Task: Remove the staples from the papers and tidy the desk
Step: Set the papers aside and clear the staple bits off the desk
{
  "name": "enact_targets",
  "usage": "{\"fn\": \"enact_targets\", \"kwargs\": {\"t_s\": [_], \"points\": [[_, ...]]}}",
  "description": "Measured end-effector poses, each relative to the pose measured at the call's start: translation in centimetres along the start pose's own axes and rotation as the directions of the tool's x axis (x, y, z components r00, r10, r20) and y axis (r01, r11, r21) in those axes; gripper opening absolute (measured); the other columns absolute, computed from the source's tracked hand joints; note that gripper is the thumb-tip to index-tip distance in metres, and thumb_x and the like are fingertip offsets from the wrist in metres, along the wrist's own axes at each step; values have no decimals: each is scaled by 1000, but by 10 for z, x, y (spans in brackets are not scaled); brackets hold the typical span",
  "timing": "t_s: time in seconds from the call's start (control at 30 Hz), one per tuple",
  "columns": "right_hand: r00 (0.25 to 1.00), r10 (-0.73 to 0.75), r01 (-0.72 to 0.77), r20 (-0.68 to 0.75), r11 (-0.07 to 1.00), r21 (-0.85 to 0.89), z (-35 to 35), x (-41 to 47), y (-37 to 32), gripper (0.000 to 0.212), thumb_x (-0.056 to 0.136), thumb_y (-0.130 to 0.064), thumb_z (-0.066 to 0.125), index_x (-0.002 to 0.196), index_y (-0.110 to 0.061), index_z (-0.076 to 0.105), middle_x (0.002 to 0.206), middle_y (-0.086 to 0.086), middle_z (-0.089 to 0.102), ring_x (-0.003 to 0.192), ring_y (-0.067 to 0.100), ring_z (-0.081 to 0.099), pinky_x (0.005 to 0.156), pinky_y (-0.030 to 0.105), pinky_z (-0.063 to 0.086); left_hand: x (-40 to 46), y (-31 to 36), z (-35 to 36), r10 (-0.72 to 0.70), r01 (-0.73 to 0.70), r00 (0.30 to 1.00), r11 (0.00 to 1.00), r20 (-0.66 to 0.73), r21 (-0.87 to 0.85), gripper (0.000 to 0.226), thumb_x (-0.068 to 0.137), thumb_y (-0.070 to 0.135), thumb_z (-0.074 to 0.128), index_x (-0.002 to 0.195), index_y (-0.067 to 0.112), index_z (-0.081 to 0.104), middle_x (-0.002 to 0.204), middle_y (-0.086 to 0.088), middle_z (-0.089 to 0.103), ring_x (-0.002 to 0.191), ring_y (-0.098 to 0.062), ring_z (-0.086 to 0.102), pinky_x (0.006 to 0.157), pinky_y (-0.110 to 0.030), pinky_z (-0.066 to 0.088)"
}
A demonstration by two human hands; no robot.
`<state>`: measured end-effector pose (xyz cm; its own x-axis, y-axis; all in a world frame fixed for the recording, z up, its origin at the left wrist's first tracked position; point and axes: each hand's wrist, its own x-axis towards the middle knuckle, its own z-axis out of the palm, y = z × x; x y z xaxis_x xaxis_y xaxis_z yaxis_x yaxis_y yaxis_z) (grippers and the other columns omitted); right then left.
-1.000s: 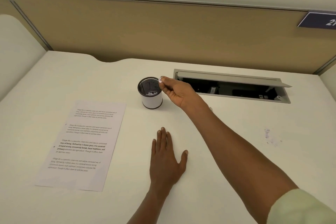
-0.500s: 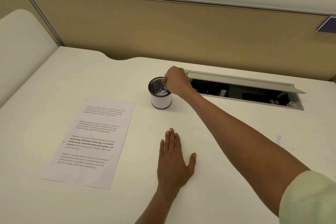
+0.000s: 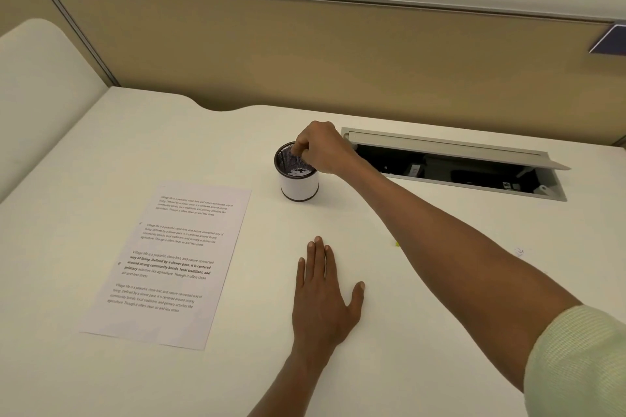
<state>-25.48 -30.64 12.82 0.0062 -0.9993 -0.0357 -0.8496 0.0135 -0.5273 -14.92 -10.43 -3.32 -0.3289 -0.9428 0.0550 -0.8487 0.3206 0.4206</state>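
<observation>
A printed sheet of paper (image 3: pixel 169 261) lies flat on the white desk (image 3: pixel 423 281), left of centre. Behind it to the right stands a small cup (image 3: pixel 299 184) with a white wall and a dark mesh inside; small pale bits lie at its bottom. My right hand (image 3: pixel 321 147) hovers over the cup's mouth with its fingers curled and the tips pinched downward into the opening. Nothing shows between the fingertips. My left hand (image 3: pixel 321 288) rests flat on the desk in front of the cup, fingers straight.
An open cable hatch (image 3: pixel 454 145) with a raised grey lid is sunk into the desk at the back right. A tan partition (image 3: pixel 305 54) closes off the rear. Faint marks (image 3: pixel 518 252) show on the desk at the right.
My right hand moved from the cup's right rim, where it pinched a tiny pale scrap, to above the opening with fingertips pointing down. The left hand stayed flat.
</observation>
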Motion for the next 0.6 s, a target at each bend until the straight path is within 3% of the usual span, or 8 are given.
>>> {"fn": "enact_targets", "kwargs": {"t_s": [0.1,0.2,0.3,0.4,0.5,0.6], "points": [[996,-80,78,-45,996,-38,4,0,-1,34,74,13,52,85,-9,76,90,7,73,83,22,64,73,29,52,0,1,0,-1,1,1000,1000,0,0,85,95,61,36,159,7,21,169,-6,4,156,-18,-4,125,-33,0],[986,-137,128,-96,987,-95,9,-2,-1,23,67,12,59,73,-6,70,78,8,69,74,24,60,64,30,48,0,0,0,-5,5,1000,1000,2,1,85,95,62,35,159,7,20,169,-5,3,156,-17,-3,124,-34,2],[982,-162,152,-101,983,-103,15,-1,1,24,64,14,53,71,-5,67,75,11,67,73,30,62,61,32,48,0,0,0,-6,6,1000,1000,2,-1,85,95,62,35,159,7,20,169,-6,4,156,-17,-3,125,-34,2],[986,-155,148,-59,983,-107,19,1,2,39,68,11,50,92,-9,73,93,12,71,87,34,63,70,36,53,0,0,1,-5,5,1000,1000,-2,0,85,95,61,37,158,7,22,169,-6,6,156,-18,-1,125,-35,4],[988,-134,124,-77,985,-124,15,-4,3,39,83,-2,49,111,-20,71,116,3,70,109,30,58,81,35,49,0,-1,0,-8,8,1000,1000,18,12,86,95,63,34,159,8,18,169,-5,1,156,-16,-6,125,-35,2],[995,-75,83,-70,990,117,11,-10,4,37,93,-8,45,122,-16,66,130,1,63,123,20,54,101,29,41,0,-1,-1,-5,4,1000,1000,20,14,86,95,63,33,159,8,17,169,-4,0,156,-16,-7,125,-34,0]]}}
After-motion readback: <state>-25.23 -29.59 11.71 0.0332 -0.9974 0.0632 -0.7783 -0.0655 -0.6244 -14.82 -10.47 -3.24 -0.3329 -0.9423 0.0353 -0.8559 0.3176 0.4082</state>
